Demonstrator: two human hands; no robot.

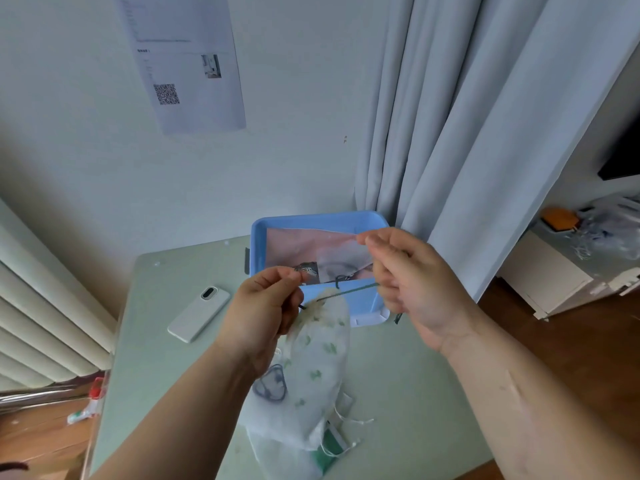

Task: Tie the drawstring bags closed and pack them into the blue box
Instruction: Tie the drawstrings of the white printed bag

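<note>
While left hand (pixel 266 306), right hand (pixel 412 275) pinch one drawstring (pixel 349 292), one bag (pixel 311 368) bunched.

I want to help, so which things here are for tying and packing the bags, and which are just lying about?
For the job: white drawstring bag, its green drawstring pinched by the left hand and the right hand, blue box, pink bag inside it, more bags underneath.
Just lying about: white phone, paper on the wall, curtain.
</note>
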